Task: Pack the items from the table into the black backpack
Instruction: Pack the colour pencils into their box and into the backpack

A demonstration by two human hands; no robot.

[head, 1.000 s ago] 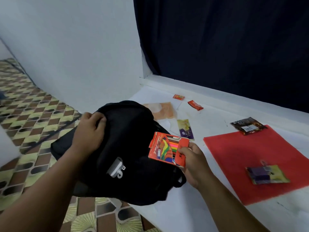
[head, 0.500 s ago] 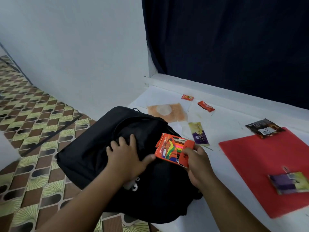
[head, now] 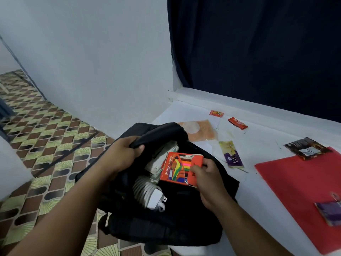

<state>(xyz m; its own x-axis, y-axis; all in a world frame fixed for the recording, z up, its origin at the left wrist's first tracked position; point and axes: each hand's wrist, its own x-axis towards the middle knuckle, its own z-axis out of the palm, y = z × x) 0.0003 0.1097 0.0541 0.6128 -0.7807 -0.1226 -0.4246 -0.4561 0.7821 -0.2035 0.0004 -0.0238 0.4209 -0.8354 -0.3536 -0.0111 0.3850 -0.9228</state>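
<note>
While the bag sits at the table's near edge, these lines read the scene from left to right.

Left hand: the left hand (head: 125,154) curls round the raised flap of the black backpack (head: 162,215), holding the mouth wide.

Inside: a white charger (head: 153,196) with its coiled cable, and pale folded papers (head: 162,156) behind it.

Right hand: the right hand (head: 206,174) pinches the lower right corner of the colour pencil box (head: 180,169), just above the opening.

Key relation: the box's long axis runs up and down, slightly tilted; the opening lies directly below and left of it, so the right hand is the nearer one.

Table: a cake wrapper (head: 232,154), small red sweets (head: 237,122), a red sheet (head: 302,191).

Hard to tell: the bag's depth is dark; the purple packet (head: 330,211) at right is blurred and cut off.
</note>
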